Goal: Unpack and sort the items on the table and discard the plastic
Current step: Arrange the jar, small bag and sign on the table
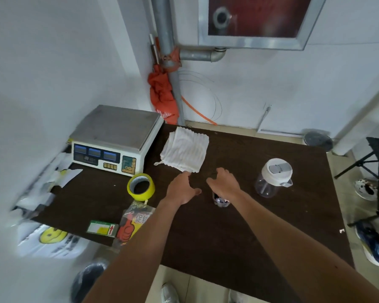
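A folded white towel (185, 150) lies on the dark table (239, 237) towards the back. My left hand (182, 190) is stretched out flat, its fingertips touching the towel's near corner. My right hand (224, 183) hovers beside it with relaxed, spread fingers and holds nothing. Under my right wrist stands a small dark bottle (221, 201), partly hidden. A clear plastic jug (274, 180) with a white lid stands to the right. A packet with a red thumbs-up print (132, 224) lies at the table's left front.
A weighing scale (116, 138) stands at the back left, a yellow tape roll (141, 186) in front of it. A small green-and-white box (102, 228) lies near the left front edge. White plastic bags (50, 239) hang off the left side. A dark bin (88, 281) stands on the floor.
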